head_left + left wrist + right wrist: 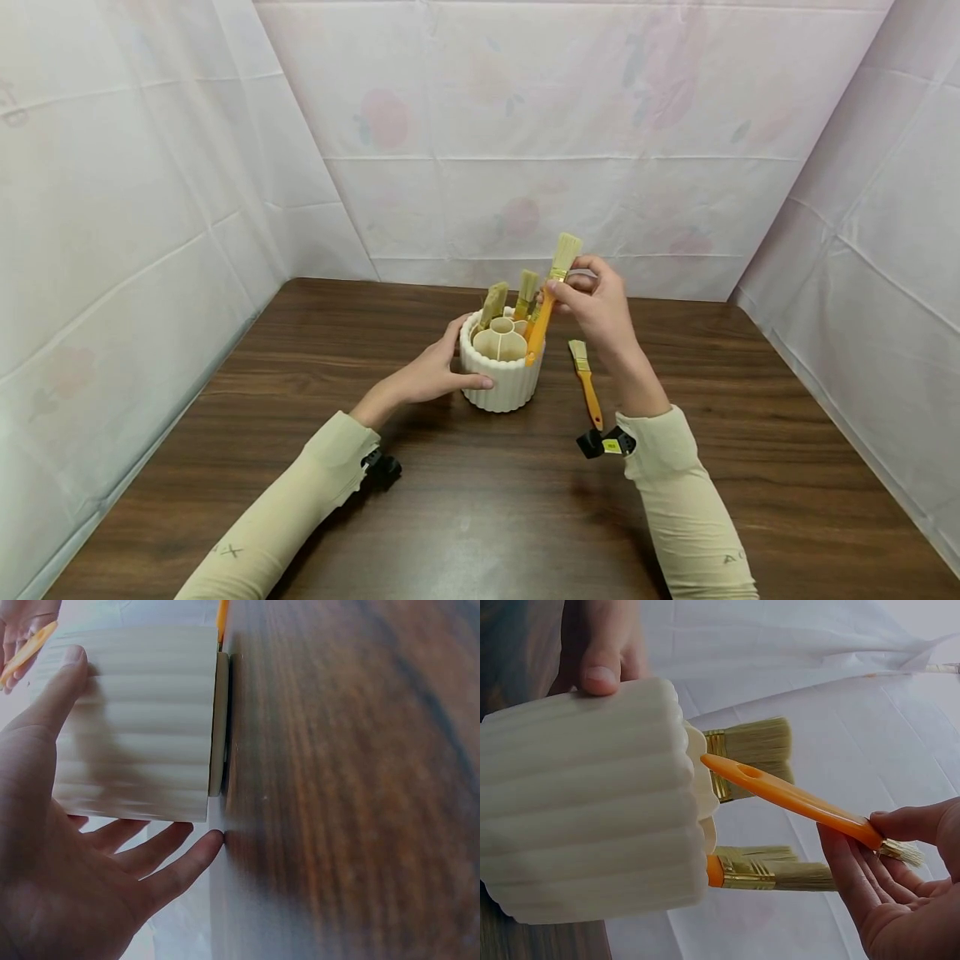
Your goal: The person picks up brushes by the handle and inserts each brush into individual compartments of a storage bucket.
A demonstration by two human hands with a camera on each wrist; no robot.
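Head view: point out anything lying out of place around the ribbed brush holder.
One orange-handled brush lies flat on the wooden table, right of the ribbed holder, while other brushes stand bristles-up inside it. The right hand pinches another brush at the rim; the left hand steadies the holder. Nothing looks spilled or damaged.

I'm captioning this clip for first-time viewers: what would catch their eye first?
Mid-table, a cream ribbed brush holder bristles with paintbrushes, steadied by the left hand. Above its rim, the right hand pinches an orange-handled paintbrush, handle tip at the holder. A spare orange brush lies on the dark wooden table to the right.
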